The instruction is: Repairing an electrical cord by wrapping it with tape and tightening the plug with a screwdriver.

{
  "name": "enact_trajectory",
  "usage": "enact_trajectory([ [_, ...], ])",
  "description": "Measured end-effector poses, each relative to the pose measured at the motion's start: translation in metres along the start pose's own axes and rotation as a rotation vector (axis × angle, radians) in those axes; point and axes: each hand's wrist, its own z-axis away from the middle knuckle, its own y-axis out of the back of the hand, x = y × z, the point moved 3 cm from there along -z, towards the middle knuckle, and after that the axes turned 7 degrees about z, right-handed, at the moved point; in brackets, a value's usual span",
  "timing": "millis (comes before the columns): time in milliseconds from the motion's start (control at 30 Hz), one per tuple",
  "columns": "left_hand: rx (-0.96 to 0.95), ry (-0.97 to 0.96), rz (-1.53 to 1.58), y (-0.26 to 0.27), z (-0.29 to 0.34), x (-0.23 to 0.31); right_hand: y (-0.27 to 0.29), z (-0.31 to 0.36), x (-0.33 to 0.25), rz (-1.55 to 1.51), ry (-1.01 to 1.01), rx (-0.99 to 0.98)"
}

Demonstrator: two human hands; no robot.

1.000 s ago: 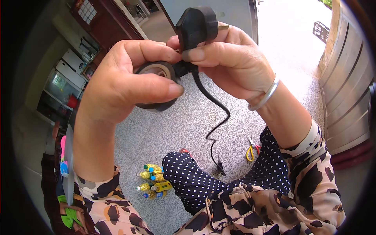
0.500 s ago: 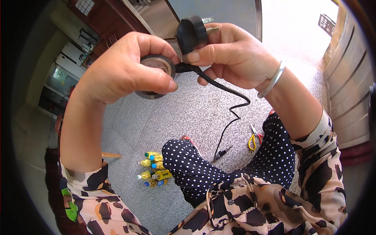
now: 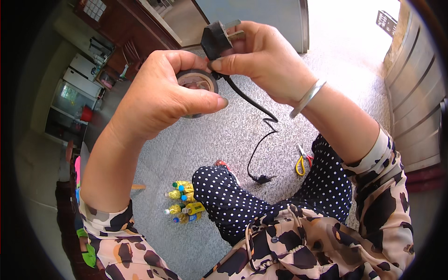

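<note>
My left hand (image 3: 161, 95) is closed round a roll of black electrical tape (image 3: 211, 80), its pale core facing up. Close to its right, my right hand (image 3: 266, 60) grips a black plug (image 3: 216, 41) between thumb and fingers, its metal prongs pointing right. The roll and the base of the plug almost meet; whether tape runs between them is hard to make out. A black cord (image 3: 247, 99) hangs from the plug in a loose, kinked line to the floor. At its lower end lies a small black connector (image 3: 262, 178) with thin prongs.
Scissors (image 3: 302, 159) with yellow and red handles lie on the speckled floor (image 3: 200, 144) beside my right leg. Several bottles of yellow liquid (image 3: 185, 201) stand by my left knee. A grey metal door (image 3: 415, 88) is at the right, a dark cabinet (image 3: 65, 109) far left.
The plug has shifted left and turned so both prongs show. My left hand and the tape roll have moved right. The cord's lower end has swung slightly, its connector now lying more level.
</note>
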Motion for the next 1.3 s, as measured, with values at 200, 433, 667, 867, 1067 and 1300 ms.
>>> enact_trajectory([
  [200,0.097,-0.252,0.161,0.022,0.006,0.024,0.008,-0.036,-0.051,0.068,0.288,0.109],
  [433,-0.035,-0.28,0.15,0.066,0.022,0.058,0.009,-0.05,-0.114,-0.291,0.066,-0.405],
  [667,-0.054,-0.233,0.224,0.083,0.035,0.06,-0.006,-0.05,-0.14,-0.063,0.214,-0.347],
  [867,-0.031,-0.247,0.228,0.078,0.032,0.043,-0.024,-0.038,-0.139,0.376,0.47,-0.11],
  [1067,-0.02,-0.256,0.18,0.079,0.035,0.044,-0.031,-0.036,-0.162,0.712,0.552,-0.054],
  [1300,0.019,-0.269,0.15,0.068,0.037,0.045,-0.032,-0.043,-0.17,0.832,0.712,-0.26],
])
